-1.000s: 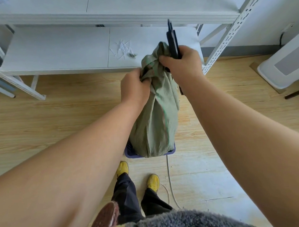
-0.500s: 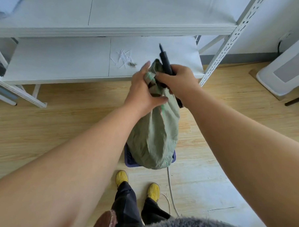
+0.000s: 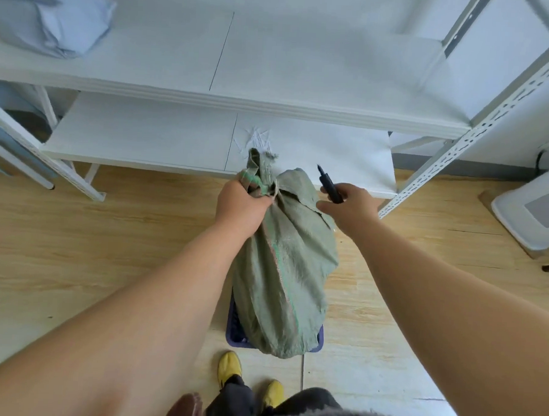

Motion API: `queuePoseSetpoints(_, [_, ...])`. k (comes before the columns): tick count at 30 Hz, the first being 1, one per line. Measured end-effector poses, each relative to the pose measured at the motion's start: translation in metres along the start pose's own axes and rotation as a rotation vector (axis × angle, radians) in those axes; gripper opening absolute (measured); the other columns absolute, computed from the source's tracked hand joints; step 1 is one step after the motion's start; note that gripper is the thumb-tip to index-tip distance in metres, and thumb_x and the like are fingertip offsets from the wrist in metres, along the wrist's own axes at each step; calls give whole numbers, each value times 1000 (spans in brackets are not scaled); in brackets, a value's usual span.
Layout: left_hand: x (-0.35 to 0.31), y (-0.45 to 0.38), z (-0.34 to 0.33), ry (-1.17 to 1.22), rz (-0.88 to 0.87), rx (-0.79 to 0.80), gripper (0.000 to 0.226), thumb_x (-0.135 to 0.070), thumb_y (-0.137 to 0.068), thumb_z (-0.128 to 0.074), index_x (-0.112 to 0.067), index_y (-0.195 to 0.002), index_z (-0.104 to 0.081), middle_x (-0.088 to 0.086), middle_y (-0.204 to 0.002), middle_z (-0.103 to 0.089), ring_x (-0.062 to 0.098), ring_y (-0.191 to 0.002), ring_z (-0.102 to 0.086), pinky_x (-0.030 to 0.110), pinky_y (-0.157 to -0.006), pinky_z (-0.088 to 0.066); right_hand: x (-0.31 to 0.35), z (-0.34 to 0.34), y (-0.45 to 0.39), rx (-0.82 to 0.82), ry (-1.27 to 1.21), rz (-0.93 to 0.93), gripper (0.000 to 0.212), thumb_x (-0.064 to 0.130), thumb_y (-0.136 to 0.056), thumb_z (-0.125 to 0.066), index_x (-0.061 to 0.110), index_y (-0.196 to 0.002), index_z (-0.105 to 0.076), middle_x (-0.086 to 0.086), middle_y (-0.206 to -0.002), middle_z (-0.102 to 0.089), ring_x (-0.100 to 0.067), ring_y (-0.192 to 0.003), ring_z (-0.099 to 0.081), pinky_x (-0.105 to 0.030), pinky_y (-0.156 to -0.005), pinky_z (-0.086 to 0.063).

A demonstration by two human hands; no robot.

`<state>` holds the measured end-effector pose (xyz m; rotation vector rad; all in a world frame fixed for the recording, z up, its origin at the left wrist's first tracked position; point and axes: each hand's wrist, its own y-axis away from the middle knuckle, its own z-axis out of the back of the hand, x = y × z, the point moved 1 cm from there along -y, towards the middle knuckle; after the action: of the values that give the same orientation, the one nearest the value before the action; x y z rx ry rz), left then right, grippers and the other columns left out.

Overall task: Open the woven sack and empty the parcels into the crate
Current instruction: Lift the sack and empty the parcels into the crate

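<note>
A bulging green woven sack [image 3: 283,271] stands upright in a blue crate [image 3: 234,333] on the floor, hiding most of the crate. My left hand [image 3: 242,203] grips the bunched neck of the sack at its top left. My right hand [image 3: 348,208] is just right of the sack's top and holds a black cutter [image 3: 329,183] that points up and away from the fabric. The parcels are hidden inside the sack.
A white metal shelf rack [image 3: 207,142] stands right behind the sack, with cut white ties [image 3: 254,137] on its lower board and folded blue cloth [image 3: 52,19] on the upper one. A white appliance [image 3: 531,212] sits on the floor at right. My yellow shoes [image 3: 228,366] are just before the crate.
My right hand has come off the sack's neck and moved right with the cutter. My left hand has shifted its grip to the neck's left side. The view tilted up.
</note>
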<state>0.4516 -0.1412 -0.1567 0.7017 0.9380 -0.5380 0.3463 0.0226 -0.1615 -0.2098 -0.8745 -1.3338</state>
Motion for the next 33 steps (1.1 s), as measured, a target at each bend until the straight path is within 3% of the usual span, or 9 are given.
queuePoseSetpoints(4, [-10, -11, -6, 40, -2, -13, 16, -15, -81, -73, -16, -91, -60, -7, -80, -60, 10, -76, -57, 21, -63, -41, 4, -12, -31, -18, 46, 50, 57, 27, -78, -75, 25, -131, -54, 2, -122, -57, -17, -86, -58, -26, -72, -43])
queuePoseSetpoints(10, [-18, -14, -22, 288, 138, -149, 25, -11, -82, -71, -17, -70, -49, -4, -71, -53, 9, -66, -51, 21, -59, -35, 7, -25, -75, 147, 122, 205, 63, 26, -77, -78, 21, -135, -53, -4, -131, -46, -14, -90, -50, -20, -77, -38])
queuePoseSetpoints(12, [-22, -11, -31, 378, 217, -195, 13, -15, -80, -72, -17, -80, -59, -4, -82, -63, 9, -74, -57, 21, -61, -38, 6, -20, -91, 233, 144, 252, 52, 26, -76, -78, 21, -125, -60, -2, -123, -49, -16, -92, -52, -20, -76, -38])
queuePoseSetpoints(14, [-21, -7, -42, 465, 293, -260, 16, -18, -76, -72, -17, -91, -65, -1, -89, -69, 16, -83, -64, 27, -69, -47, 5, -12, -105, 282, 214, 314, 12, 23, -80, -71, 23, -90, -65, -1, -95, -58, -21, -81, -54, -23, -63, -39])
queuePoseSetpoints(16, [-20, 0, -48, 477, 300, -354, 10, -15, -78, -69, -17, -86, -64, -1, -83, -67, 18, -80, -64, 29, -72, -50, 7, -4, -115, 288, 235, 351, 12, 14, -84, -59, 21, -73, -56, -2, -73, -57, -25, -73, -53, -27, -52, -38])
queuePoseSetpoints(20, [-21, 5, -45, 235, 213, -460, 27, -9, -86, -60, -18, -67, -43, -4, -64, -45, 13, -61, -46, 17, -50, -37, 32, 7, -117, 325, 23, 399, 18, 13, -82, -60, 18, -96, -70, 1, -86, -68, -22, -83, -62, -34, -77, -53])
queuePoseSetpoints(24, [-35, 7, -54, 85, 109, -290, 36, -20, -70, -82, -26, -95, -56, -10, -85, -60, 5, -79, -59, 18, -66, -47, 68, 10, -96, 577, -39, 533, 18, 7, -74, -65, 23, -82, -70, 9, -66, -61, -10, -55, -55, -30, -61, -51])
queuePoseSetpoints(28, [-42, 5, -66, 7, 120, -274, 33, -19, -73, -79, -20, -101, -63, 0, -95, -68, 13, -90, -65, 30, -76, -56, 80, 20, -82, 687, -69, 587, 19, 0, -77, -63, 16, -86, -68, 2, -68, -60, -2, -43, -50, -19, -51, -45])
queuePoseSetpoints(33, [-28, 8, -70, 199, 276, -456, 14, -22, -79, -73, -19, -89, -63, 1, -89, -68, 19, -84, -65, 35, -80, -56, 50, 21, -98, 612, -58, 553, 46, 21, -73, -82, 22, -115, -63, 4, -111, -63, -5, -83, -59, -21, -71, -46])
